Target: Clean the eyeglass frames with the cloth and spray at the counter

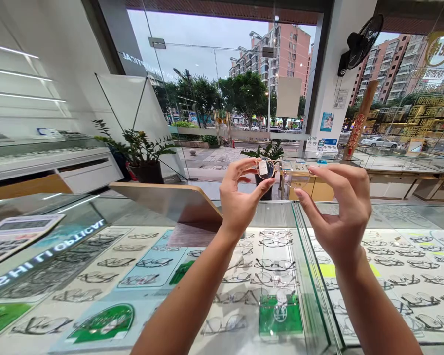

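Observation:
A pair of thin-rimmed glasses (267, 169) is held up above the glass counter, with a small white sticker on the lens at its left side. My left hand (240, 197) pinches that side, thumb below and fingers above. My right hand (338, 204) has its thumb and forefinger curved round the other side, which looks clear and is hard to make out against the background. Beneath my hands, several rows of glasses (275, 265) lie inside the display case, along with a green box-like stand (280, 315).
A wood-edged mirror or board (166, 199) leans over the counter at left, near my left forearm. A calculator (20, 234) lies on the glass (96, 207) farther left. Potted plants (144, 153), a glass door and a wall fan (362, 42) stand beyond.

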`<state>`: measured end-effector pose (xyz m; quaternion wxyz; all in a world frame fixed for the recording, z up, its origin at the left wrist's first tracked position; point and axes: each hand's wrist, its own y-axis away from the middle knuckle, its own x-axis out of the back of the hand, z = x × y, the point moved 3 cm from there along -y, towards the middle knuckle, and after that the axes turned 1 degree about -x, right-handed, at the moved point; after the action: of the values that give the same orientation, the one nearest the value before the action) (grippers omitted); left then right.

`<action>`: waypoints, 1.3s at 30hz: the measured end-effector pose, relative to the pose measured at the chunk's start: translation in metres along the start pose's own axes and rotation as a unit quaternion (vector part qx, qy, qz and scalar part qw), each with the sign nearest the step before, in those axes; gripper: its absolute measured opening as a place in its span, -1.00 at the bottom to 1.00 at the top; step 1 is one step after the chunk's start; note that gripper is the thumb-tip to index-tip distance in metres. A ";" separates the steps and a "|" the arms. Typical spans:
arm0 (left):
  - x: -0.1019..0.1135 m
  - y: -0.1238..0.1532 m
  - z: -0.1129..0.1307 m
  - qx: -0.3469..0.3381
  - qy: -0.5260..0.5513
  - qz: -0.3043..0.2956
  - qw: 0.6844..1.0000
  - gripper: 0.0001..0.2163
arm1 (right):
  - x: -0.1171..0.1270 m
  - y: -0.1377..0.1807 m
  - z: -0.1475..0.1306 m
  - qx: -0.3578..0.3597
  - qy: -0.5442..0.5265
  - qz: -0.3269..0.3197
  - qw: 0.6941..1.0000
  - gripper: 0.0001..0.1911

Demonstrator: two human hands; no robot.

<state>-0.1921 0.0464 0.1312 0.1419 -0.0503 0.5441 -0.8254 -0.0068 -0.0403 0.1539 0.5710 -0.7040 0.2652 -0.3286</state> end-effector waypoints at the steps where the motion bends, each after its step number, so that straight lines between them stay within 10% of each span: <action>1: 0.000 0.000 0.000 -0.005 -0.003 0.004 1.000 -0.60 | 0.000 0.000 0.000 -0.004 -0.005 0.003 1.000 -0.59; 16: 0.011 0.007 0.026 -0.126 -0.166 0.131 0.969 -0.53 | -0.020 -0.002 0.037 -0.232 -0.244 -0.074 0.939 -0.62; 39: 0.008 0.009 0.013 -0.152 -0.109 0.109 0.976 -0.52 | -0.014 -0.005 0.036 -0.200 -0.262 0.010 0.944 -0.80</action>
<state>-0.1953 0.0294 0.1281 0.2801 -0.1015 0.6468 -0.7020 0.0119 -0.0058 0.1522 0.4716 -0.8620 0.1733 -0.0668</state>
